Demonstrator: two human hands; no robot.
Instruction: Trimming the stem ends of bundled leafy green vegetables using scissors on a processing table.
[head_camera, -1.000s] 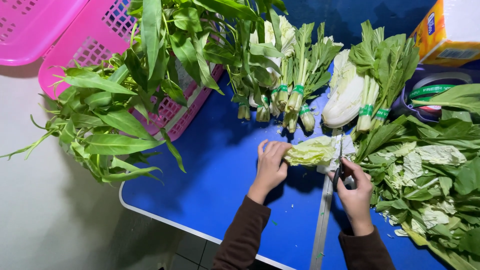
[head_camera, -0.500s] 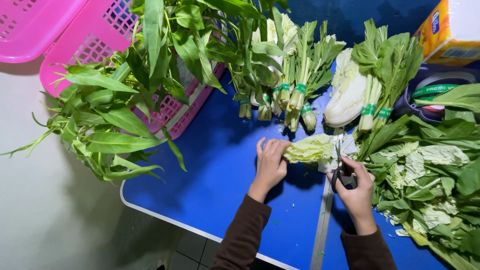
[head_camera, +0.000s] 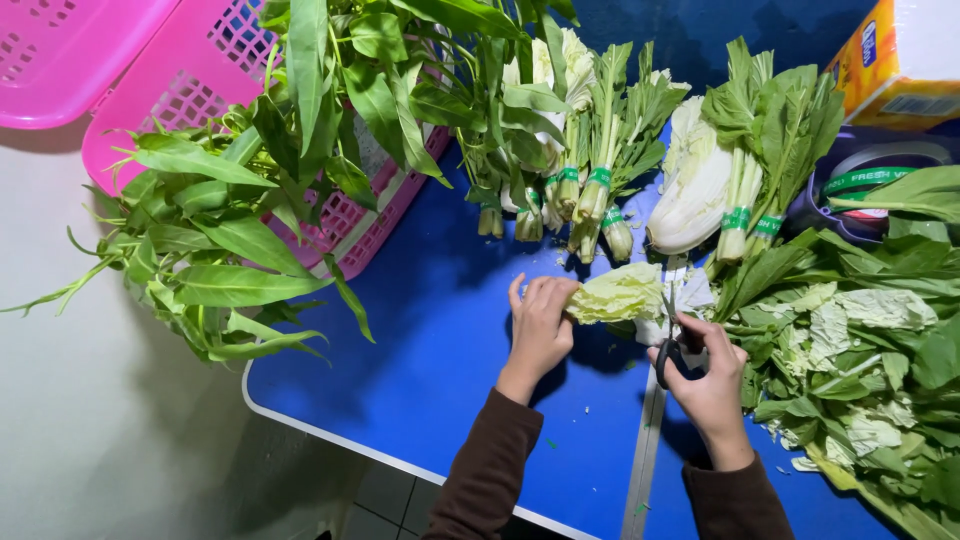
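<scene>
the right hand (head_camera: 712, 385) has brought the scissors (head_camera: 672, 345) up against the cabbage leaf (head_camera: 620, 293), covering less of it.

Left hand (head_camera: 540, 325): forearm in dark brown sleeve, reaching forward, fingers curled closed in a grip, knuckles up. Right hand (head_camera: 705, 365): same sleeve, wrist bent slightly inward, fingers clenched, thumb side toward the left hand.

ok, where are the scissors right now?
In the head view, the scissors are in the right hand, right of centre on the blue table, blades up against the pale cabbage piece that the left hand holds.
</scene>
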